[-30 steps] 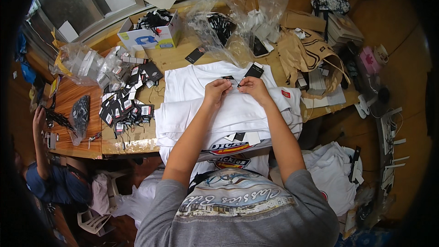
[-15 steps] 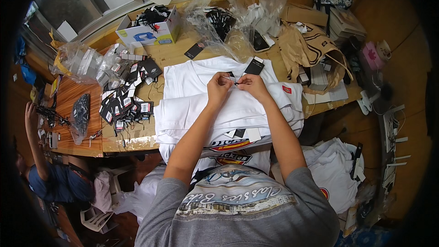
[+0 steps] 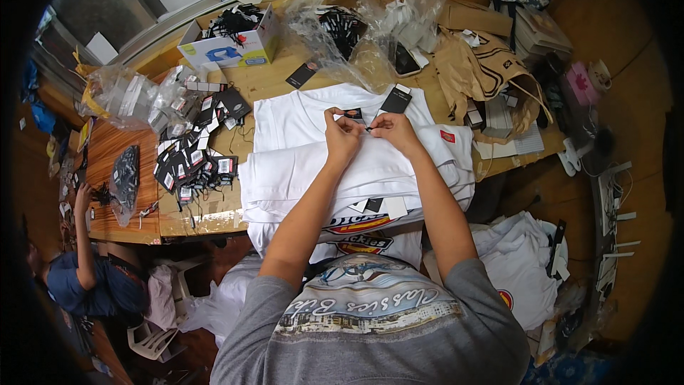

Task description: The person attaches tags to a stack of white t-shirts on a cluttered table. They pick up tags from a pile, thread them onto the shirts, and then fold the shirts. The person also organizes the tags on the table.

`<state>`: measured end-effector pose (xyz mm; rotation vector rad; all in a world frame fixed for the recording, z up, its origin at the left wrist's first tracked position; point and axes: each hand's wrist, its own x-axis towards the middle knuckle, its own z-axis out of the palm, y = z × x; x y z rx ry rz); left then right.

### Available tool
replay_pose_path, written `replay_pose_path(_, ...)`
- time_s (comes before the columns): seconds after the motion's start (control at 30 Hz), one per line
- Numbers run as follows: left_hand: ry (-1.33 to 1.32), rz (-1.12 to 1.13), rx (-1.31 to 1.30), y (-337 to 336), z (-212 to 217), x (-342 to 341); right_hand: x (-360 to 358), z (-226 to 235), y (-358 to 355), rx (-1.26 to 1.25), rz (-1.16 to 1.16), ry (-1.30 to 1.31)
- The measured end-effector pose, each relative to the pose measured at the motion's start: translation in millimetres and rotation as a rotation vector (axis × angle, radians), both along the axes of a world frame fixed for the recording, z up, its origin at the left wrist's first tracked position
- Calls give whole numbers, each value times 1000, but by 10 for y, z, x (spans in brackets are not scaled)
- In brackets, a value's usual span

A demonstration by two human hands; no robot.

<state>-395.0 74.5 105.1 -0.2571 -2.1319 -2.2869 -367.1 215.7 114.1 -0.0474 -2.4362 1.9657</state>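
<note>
On the cluttered wooden surface (image 3: 271,82), left hand (image 3: 342,132) and right hand (image 3: 390,128) both pinch a black hang tag (image 3: 354,114) at the white T-shirt (image 3: 299,117) collar; better keep the fabric flat.

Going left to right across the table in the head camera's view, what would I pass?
Clear plastic bag of packets → scattered black hang tags → left hand → right hand, both on the stack of white T-shirts → brown paper bag → pink item.
</note>
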Motion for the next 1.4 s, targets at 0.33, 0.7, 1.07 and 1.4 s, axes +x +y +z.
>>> replay_pose_path(0.33,-217,-335,43,-86,-27,-163,4,23,-17,-50,15,-53)
replay_pose_path(0.7,-463,-563,67,-150,3,-333,-11,14,4,-29,84,9)
replay_pose_path(1.07,315,194,-1256,-1744,82,-1031,-426,-114,1010,449,-248,26)
replay_pose_path(1.4,380,27,-1311,-1869,-114,-1424,-502,-38,946,333,-135,197)
